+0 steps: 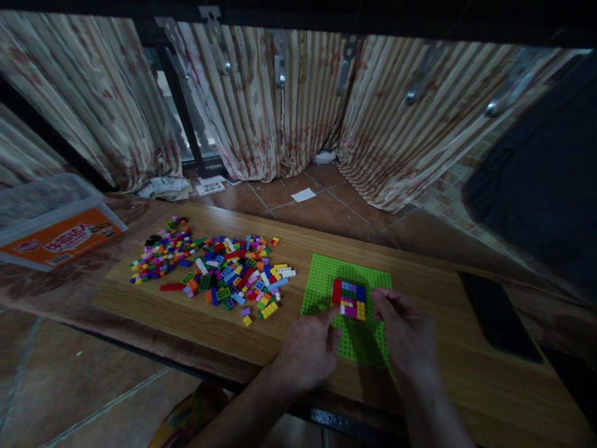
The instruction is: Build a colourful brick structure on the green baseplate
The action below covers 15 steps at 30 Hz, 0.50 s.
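A small patch of coloured building bricks (349,300), with red, blue, yellow, purple and white ones, sits on a green studded baseplate (321,270). My left hand (310,348) is at the plate's lower left. Its forefinger stretches to the lower left corner of the patch and appears to touch it, the thumb is apart, and the other fingers are mostly hidden. My right hand (408,326) is over the plate's right side, close to the blue and yellow bricks. Its fingers are bent together; what is between them, if anything, is hidden.
Many loose bricks (233,267) are spread over the left half of the wooden board (289,233). Past them stands a clear plastic box (60,239) with an orange label. A dark flat object (497,317) lies on the right. Striped curtains (298,112) hang behind.
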Each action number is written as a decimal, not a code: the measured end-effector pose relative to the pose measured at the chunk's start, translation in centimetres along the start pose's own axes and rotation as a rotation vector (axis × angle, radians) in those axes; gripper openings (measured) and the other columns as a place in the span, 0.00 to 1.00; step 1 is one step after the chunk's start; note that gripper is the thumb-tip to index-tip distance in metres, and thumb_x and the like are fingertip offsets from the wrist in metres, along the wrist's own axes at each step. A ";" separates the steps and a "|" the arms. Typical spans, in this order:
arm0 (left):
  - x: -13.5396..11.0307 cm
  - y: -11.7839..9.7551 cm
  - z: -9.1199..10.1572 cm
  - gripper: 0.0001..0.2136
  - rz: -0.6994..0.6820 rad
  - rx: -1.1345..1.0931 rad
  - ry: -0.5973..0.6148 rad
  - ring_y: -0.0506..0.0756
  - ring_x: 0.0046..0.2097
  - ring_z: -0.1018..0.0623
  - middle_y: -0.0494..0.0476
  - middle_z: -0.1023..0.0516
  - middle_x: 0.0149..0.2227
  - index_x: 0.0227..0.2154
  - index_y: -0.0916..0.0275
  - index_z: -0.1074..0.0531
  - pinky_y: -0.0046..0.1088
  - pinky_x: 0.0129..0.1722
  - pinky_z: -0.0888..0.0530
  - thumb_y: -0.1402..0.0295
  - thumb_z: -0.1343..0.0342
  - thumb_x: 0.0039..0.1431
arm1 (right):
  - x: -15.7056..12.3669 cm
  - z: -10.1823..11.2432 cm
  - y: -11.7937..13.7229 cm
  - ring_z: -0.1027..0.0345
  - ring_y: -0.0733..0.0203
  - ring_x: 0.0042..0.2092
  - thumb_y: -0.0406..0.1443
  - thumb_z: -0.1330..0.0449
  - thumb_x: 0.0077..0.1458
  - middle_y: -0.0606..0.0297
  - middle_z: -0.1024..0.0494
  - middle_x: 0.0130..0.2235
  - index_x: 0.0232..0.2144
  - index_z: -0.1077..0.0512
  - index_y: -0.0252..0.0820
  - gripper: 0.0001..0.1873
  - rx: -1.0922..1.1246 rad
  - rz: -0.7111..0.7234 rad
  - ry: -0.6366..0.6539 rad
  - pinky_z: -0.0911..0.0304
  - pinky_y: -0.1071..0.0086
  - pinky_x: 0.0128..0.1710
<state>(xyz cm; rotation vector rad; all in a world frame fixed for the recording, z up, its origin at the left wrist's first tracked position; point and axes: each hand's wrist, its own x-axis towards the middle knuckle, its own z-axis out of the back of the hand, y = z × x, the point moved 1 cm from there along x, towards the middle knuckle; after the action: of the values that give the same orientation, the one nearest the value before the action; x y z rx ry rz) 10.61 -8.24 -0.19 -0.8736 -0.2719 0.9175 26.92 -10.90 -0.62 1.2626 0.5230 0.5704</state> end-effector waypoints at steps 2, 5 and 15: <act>-0.3 -0.2 0.1 0.18 -0.023 -0.068 -0.052 0.56 0.37 0.21 0.57 0.19 0.37 0.54 0.60 0.30 0.32 0.40 0.25 0.68 0.54 0.63 | -0.1 0.0 -0.1 0.31 0.60 0.31 0.45 0.34 0.42 0.64 0.22 0.29 0.28 0.25 0.40 0.15 -0.014 -0.002 0.004 0.36 0.66 0.34; -0.9 -0.8 0.4 0.15 -0.170 -0.250 -0.187 0.53 0.41 0.21 0.55 0.19 0.41 0.51 0.59 0.28 0.27 0.43 0.26 0.68 0.55 0.65 | -0.4 -0.3 -0.1 0.29 0.58 0.33 0.46 0.35 0.42 0.64 0.22 0.30 0.30 0.24 0.41 0.16 -0.059 0.008 0.030 0.36 0.65 0.36; -2.0 -1.3 0.9 0.11 -0.486 -0.395 -0.485 0.52 0.39 0.21 0.60 0.20 0.35 0.41 0.66 0.26 0.26 0.42 0.25 0.74 0.54 0.62 | -3.8 -3.5 0.0 0.27 0.54 0.40 0.42 0.44 0.54 0.59 0.21 0.40 0.38 0.25 0.44 0.13 -0.321 0.483 0.494 0.32 0.62 0.39</act>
<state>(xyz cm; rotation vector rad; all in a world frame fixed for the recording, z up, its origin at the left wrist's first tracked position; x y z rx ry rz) 9.63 -9.70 1.70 -0.8767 -1.0660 0.6103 21.76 -10.89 -1.20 0.9331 0.5053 1.3397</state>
